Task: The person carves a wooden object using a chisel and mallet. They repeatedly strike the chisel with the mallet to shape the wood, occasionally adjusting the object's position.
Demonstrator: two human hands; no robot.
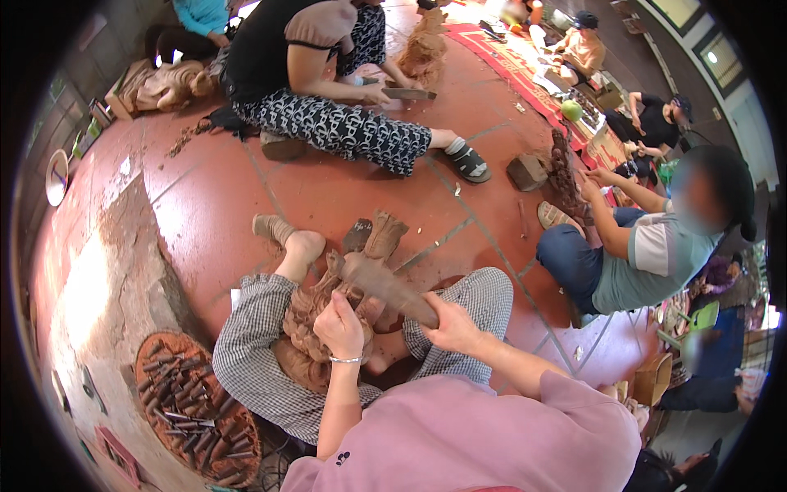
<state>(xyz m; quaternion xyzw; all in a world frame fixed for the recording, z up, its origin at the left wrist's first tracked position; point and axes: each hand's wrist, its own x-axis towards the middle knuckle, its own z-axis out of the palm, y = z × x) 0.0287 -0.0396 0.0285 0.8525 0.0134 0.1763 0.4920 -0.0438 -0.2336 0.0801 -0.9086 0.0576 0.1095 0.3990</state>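
My right hand point(452, 325) is closed round the narrow end of a brown wooden mallet point(387, 287). The mallet's thick head reaches up and left, above my left hand point(338, 330). That left hand, with a silver bangle at the wrist, is a closed fist over the carving; the mallet and the fingers hide what it grips, if anything. Between my crossed legs rests a brown wood carving point(307, 318) with rounded, knobbly shapes. An uncarved-looking stump of wood point(385, 236) sticks up at its far end.
At my left, a round woven basket point(175, 337) of chisels stands beside a stone slab point(135, 271). Ahead, a person in patterned trousers point(344, 135) holds a flat tool. Another person point(656, 246) sits at my right by a dark carving point(564, 176) and a wood block point(526, 173).
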